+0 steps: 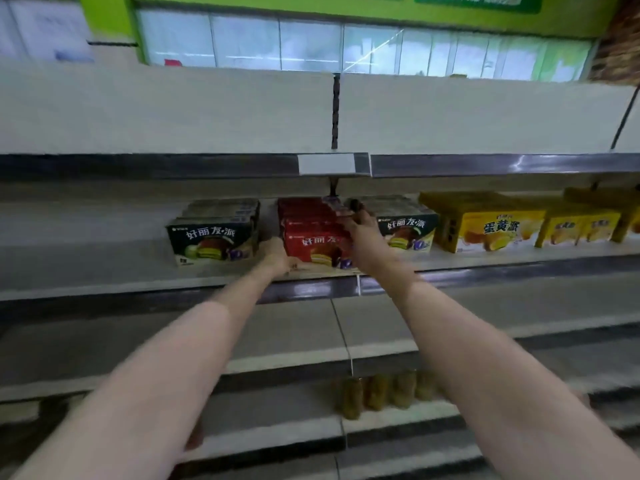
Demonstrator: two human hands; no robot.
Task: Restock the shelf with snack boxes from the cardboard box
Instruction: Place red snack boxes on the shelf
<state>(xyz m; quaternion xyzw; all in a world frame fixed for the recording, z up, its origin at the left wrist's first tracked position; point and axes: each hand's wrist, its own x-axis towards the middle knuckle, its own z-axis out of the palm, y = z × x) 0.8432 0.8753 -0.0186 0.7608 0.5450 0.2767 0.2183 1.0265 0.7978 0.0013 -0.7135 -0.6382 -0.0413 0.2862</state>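
Both hands steady the stiff, light red cardboard snack box [313, 242]: left hand [277, 256] flat against its side, right hand [360, 233] gripping its top-right edge; fingers there blur.

Brown bottles [377, 393] (blurred) stand on a lower tier; a green sign [478, 3] hangs overhead.

Red snack boxes [313, 233] stand upright in a row running back from the shelf's [138, 282] front edge, between two rows of dark boxes [211, 233], faces forward.
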